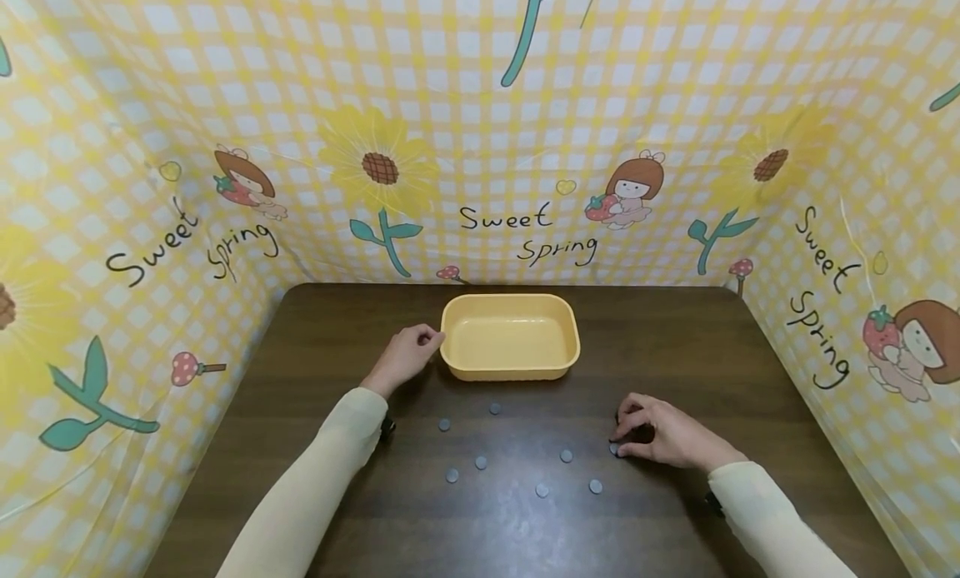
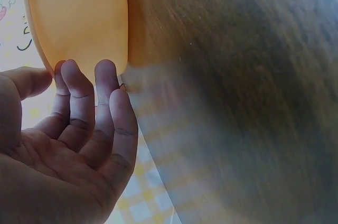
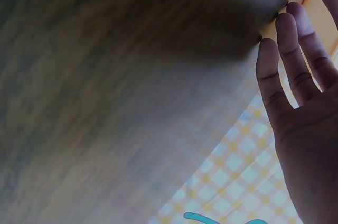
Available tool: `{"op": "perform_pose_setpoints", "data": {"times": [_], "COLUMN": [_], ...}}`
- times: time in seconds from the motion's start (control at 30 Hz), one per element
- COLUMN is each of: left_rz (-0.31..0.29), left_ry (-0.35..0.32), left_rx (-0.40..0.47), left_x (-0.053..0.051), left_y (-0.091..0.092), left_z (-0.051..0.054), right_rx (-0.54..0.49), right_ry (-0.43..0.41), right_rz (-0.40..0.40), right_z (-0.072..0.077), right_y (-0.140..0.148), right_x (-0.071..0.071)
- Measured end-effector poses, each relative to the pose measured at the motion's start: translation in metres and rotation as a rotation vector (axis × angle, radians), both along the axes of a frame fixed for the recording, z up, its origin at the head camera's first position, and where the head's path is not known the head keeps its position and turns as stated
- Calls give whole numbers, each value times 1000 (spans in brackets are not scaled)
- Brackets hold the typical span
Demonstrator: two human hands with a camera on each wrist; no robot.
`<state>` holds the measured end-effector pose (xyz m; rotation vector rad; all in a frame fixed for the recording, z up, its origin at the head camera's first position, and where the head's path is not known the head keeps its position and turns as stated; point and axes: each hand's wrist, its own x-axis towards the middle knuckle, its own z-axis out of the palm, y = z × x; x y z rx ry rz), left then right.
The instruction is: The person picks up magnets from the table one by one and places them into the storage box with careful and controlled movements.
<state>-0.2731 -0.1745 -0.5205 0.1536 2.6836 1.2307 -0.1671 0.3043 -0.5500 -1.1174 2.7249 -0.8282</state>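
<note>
At its left end, a yellow plastic basin [image 1: 510, 373] is pinched by my left hand [image 1: 405, 360], thumb and index finger at the rim. The left wrist view shows the other fingers of the left hand [image 2: 79, 134] loosely bent beside the basin [image 2: 79, 18]. My right hand [image 1: 663, 432] is low over the table, its thumb and index finger around a small grey disc [image 1: 614, 450] on the tabletop. Fingertips of the right hand [image 3: 303, 81] meet the table in the right wrist view, where the disc is hidden.
Several more grey discs [image 1: 566, 455] lie scattered on the dark wooden table [image 1: 360, 511] between the arms, in front of the basin. A yellow checked cloth [image 1: 480, 145] with printed flowers hangs around the back and sides of the table.
</note>
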Motion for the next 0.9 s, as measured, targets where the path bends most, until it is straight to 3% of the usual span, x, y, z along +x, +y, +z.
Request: {"op": "perform_pose_setpoints", "data": {"times": [0.33,0.9], "left_rz": [2,7], "left_ry": [8,0], "left_rx": [13,17], "left_x": [1,1], "left_y": [0,1], "left_z": [2,1], "right_rx": [16,-42], "right_ry": [9,-92], "right_rz": [-11,-10], "right_z": [0,3], "right_y": [0,-4], "right_x": [0,0]}}
